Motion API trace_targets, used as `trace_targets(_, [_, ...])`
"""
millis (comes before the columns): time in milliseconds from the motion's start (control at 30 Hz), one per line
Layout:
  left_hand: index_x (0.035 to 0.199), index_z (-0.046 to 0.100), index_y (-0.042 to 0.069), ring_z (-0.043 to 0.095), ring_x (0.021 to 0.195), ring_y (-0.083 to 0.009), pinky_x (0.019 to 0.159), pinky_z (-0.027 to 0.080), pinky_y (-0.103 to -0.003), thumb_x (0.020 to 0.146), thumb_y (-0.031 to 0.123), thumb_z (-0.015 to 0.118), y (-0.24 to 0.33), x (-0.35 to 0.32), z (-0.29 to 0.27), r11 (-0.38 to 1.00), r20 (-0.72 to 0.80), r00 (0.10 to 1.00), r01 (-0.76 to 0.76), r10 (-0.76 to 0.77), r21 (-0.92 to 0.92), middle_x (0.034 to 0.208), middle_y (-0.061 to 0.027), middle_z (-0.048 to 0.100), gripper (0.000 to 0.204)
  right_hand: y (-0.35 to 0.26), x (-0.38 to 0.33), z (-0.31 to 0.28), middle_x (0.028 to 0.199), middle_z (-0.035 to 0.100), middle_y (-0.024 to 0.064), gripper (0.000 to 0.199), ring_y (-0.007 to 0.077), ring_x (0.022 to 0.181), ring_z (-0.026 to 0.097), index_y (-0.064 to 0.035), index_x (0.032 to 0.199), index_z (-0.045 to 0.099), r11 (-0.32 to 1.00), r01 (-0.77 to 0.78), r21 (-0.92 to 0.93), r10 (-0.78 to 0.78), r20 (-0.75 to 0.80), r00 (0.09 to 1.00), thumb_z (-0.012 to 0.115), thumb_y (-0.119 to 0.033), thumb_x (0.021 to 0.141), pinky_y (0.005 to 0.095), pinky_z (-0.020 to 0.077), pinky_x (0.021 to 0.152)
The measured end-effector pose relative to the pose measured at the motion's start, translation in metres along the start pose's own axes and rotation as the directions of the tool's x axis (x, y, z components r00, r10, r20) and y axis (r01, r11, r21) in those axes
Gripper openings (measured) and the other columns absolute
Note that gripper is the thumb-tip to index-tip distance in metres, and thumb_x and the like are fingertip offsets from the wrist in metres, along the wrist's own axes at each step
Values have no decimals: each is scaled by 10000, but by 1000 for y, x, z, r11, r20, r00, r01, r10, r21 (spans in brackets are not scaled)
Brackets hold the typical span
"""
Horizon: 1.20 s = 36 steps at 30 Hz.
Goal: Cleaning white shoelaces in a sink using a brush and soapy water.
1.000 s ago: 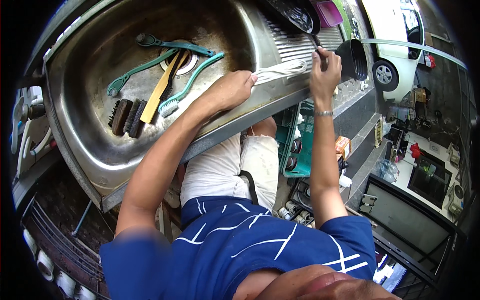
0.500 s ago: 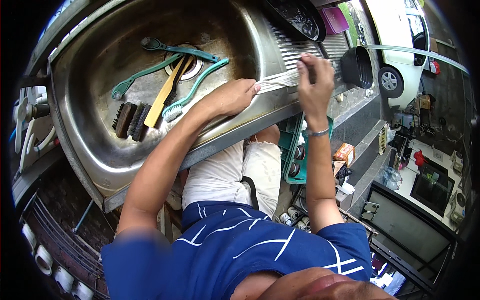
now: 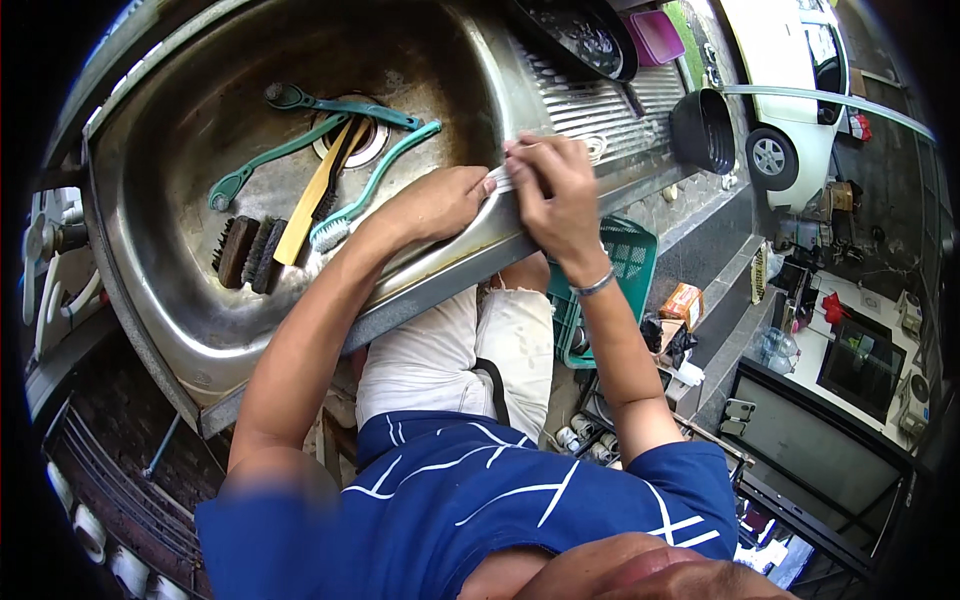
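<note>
My left hand (image 3: 447, 203) is closed at the sink's front rim, pinching one end of a bundle of white shoelaces (image 3: 503, 180). My right hand (image 3: 556, 195) sits just to its right, fingers curled over the same laces and hiding much of them. A looped part of the laces lies on the ribbed drainboard (image 3: 600, 105) beyond the right hand. In the steel sink (image 3: 180, 330), left of my hands, are a yellow-handled brush (image 3: 308, 205), teal long-handled brushes (image 3: 385, 180) and dark-bristled brushes (image 3: 240, 250). Some of them overlap the drain.
A black basin (image 3: 585, 40) holding water, a pink container (image 3: 657, 38) and a black tub (image 3: 702, 130) stand on the drainboard. Below the counter is a green crate (image 3: 630, 260). An orange box (image 3: 682, 303) sits farther right. A white car (image 3: 790, 100) is parked beyond.
My right hand has come left and down along the laces, close to my left hand. The laces, stretched between my hands before, are now mostly covered. The view has shifted slightly.
</note>
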State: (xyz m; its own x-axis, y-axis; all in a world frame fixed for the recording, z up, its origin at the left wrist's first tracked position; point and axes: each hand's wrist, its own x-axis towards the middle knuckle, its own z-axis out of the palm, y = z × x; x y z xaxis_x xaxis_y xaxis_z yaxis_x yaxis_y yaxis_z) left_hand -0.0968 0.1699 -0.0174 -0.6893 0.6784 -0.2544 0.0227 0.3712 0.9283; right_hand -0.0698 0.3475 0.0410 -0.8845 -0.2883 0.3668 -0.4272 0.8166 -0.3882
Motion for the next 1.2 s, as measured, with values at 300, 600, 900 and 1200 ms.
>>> trace_targets(300, [1104, 617, -22, 649, 1007, -370, 893, 472, -435, 1065, 315, 413, -2, 5, -2, 999, -1, 1000, -22, 22, 31, 1044, -255, 678, 396, 69, 15, -25, 941, 670, 110, 89, 326, 868, 584, -77, 968, 697, 970, -163, -179, 129, -191, 973, 647, -107, 901, 426, 450, 802])
trace_targets(600, [990, 573, -49, 583, 804, -291, 787, 472, -391, 1077, 324, 409, 5, 15, 5, 995, 26, 999, -26, 24, 96, 879, -184, 652, 417, 114, -3, -30, 986, 634, 85, 141, 338, 910, 608, -144, 1020, 674, 910, -271, -314, 167, -320, 932, 598, -234, 942, 469, 515, 776])
trace_targets(900, [944, 546, -23, 478, 756, -159, 734, 437, -335, 1090, 325, 404, 6, 5, 4, 999, 13, 999, 37, -37, 27, 783, -57, 537, 403, 28, -13, 14, 1036, 625, 90, 150, 286, 973, 614, -154, 1052, 667, 960, -100, -263, 74, -107, 991, 597, -187, 923, 398, 523, 823])
trace_targets(1200, [976, 569, -17, 462, 787, -131, 746, 433, -304, 1090, 329, 415, 4, -3, 1, 988, -17, 988, 156, -156, 3, 819, -18, 525, 395, 15, 6, 31, 1015, 630, 102, 153, 310, 926, 615, -109, 1008, 628, 978, -119, -169, 85, -192, 978, 618, -242, 933, 456, 523, 794])
